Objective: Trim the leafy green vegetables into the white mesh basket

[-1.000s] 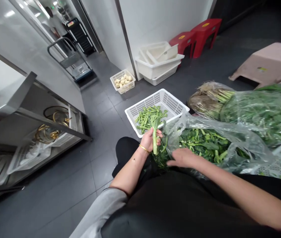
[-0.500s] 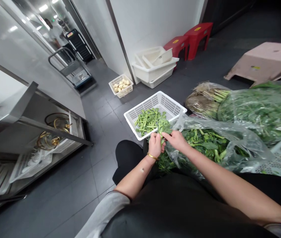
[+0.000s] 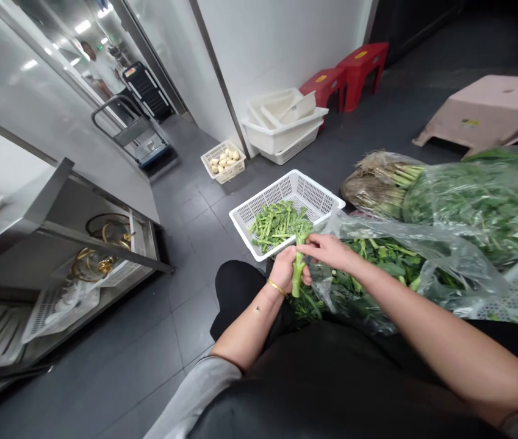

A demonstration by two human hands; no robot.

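Head view: my left hand (image 3: 285,267) is closed around a stalk (image 3: 298,277) mid-length, leafy top toward the basket (image 3: 312,194), thick end toward me; probably gripped there to leave both ends free. Right hand (image 3: 330,251) has fingers drawn together at the stalk; can't tell if they pinch it. Basket, with greens (image 3: 273,227), sits just ahead; open bag (image 3: 389,227) right beside me, likely for easy reach. Dark tiled floor (image 3: 140,341), red stools (image 3: 363,66), steel shelf (image 3: 98,241) left, trolley (image 3: 152,145) and person (image 3: 108,72) beyond.
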